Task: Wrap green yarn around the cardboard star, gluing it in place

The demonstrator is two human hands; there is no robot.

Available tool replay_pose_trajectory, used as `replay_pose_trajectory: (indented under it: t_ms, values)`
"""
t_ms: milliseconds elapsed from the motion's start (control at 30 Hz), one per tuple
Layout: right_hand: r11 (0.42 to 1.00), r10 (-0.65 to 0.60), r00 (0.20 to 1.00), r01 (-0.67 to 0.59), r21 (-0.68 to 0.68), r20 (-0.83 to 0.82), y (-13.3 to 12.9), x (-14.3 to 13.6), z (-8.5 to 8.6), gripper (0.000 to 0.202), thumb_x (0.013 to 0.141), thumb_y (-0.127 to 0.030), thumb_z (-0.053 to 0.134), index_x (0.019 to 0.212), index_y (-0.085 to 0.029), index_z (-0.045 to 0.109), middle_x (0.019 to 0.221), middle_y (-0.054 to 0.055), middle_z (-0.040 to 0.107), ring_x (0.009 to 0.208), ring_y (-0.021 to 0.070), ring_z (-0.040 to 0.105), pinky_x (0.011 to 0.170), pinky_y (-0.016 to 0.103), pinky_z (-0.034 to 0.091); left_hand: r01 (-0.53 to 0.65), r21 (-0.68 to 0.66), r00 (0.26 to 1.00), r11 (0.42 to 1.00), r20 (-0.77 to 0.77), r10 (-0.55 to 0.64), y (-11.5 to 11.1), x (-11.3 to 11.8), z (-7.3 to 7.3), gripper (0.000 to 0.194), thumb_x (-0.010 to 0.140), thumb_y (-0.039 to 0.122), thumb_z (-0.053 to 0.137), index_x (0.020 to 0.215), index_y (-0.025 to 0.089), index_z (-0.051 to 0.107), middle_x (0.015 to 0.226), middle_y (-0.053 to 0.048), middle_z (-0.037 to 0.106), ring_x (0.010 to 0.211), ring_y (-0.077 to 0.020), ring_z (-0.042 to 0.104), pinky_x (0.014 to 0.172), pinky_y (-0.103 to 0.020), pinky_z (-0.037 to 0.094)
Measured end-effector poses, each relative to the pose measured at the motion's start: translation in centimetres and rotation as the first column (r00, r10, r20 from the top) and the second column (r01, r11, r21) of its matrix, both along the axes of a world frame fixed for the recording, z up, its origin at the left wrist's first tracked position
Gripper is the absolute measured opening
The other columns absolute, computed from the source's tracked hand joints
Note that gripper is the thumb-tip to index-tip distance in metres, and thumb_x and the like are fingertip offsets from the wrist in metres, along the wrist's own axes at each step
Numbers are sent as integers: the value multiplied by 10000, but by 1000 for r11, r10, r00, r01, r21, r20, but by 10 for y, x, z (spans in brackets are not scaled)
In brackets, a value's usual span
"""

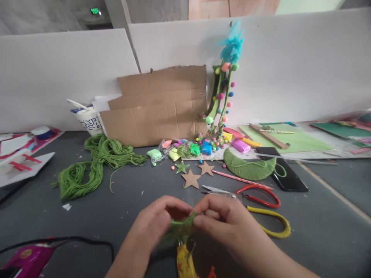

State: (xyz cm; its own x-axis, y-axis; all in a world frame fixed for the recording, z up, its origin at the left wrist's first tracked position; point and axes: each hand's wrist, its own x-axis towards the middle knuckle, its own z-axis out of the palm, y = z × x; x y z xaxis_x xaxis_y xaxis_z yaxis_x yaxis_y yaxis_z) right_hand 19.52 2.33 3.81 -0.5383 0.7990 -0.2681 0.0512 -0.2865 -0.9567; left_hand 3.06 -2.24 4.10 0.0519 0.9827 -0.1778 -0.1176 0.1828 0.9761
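Note:
Close to the table's front edge, my left hand and my right hand meet around a small piece wrapped in green yarn. Both hands pinch it between thumb and fingers, and they cover much of its outline. Just below it a yellow object with a metal tip shows partly; its kind is unclear. Beyond my hands lie two cardboard stars and a green yarn-wrapped star. Red-handled scissors and a yellow-handled pair rest beside my right hand.
Green yarn lies at the left. A purple tool with a black cord is at lower left. Cardboard leans at the back near a pom-pom-covered green structure. A green crescent, pencil and black phone lie right.

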Motion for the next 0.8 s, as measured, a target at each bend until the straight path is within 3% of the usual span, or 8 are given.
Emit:
replay_pose_trajectory:
  t_ms: [33, 100, 167, 300, 400, 533, 800]
  values:
    - [999, -3, 999, 1, 33, 53, 0, 0, 0, 93, 744, -249, 619, 691, -184, 579, 481, -96, 367, 440, 66, 289, 422, 185, 219, -58, 43, 990, 997, -127, 63, -2, 1, 2, 248, 703, 391, 717, 883, 221, 721, 864, -48, 716, 837, -234, 628, 725, -255, 477]
    - [996, -19, 991, 7, 90, 136, -1, -1, -1, 80, 758, -226, 585, 688, -191, 568, 472, -96, 351, 440, 75, 299, 415, 187, 221, -178, 110, 919, 978, -337, 205, -6, 5, 3, 109, 697, 271, 737, 801, 240, 739, 777, -25, 725, 733, -197, 642, 666, -215, 470]
    - [989, -47, 983, 21, 146, 179, -2, -3, 0, 73, 757, -201, 577, 689, -195, 550, 470, -96, 351, 447, 78, 315, 419, 185, 239, -190, 91, 896, 978, -391, 211, -8, 10, 2, 79, 706, 244, 729, 783, 250, 745, 729, -15, 734, 674, -184, 651, 614, -199, 476]
    - [975, -77, 988, 45, 218, 138, -4, -4, 1, 76, 766, -187, 576, 791, -212, 509, 472, -124, 285, 443, 77, 266, 422, 178, 237, -211, 16, 920, 977, -335, 204, -7, 12, 0, 50, 722, 262, 718, 762, 239, 737, 709, -10, 740, 620, -169, 649, 566, -190, 491]
    - [962, -68, 993, 39, 271, 100, -6, -4, 1, 52, 828, -256, 520, 808, -210, 507, 496, -105, 324, 463, 86, 293, 436, 188, 251, -254, -6, 930, 967, -276, 243, -7, 11, 0, 98, 689, 245, 748, 786, 237, 747, 725, -8, 745, 668, -174, 668, 610, -186, 510]
    - [975, -77, 993, 55, 215, 95, -7, -4, 2, 69, 830, -263, 502, 782, -213, 499, 482, -104, 313, 449, 89, 289, 424, 191, 248, -271, -41, 937, 962, -238, 254, -8, 11, -3, 177, 670, 258, 764, 846, 243, 764, 770, -22, 763, 742, -200, 695, 664, -204, 535]
    - [989, -71, 990, 54, 136, 123, -7, -6, 5, 66, 810, -220, 500, 746, -204, 509, 478, -103, 301, 459, 89, 282, 425, 184, 248, -248, 47, 939, 968, -233, 252, -8, 12, -7, 99, 705, 287, 723, 796, 260, 752, 757, -9, 771, 659, -167, 699, 596, -171, 541]
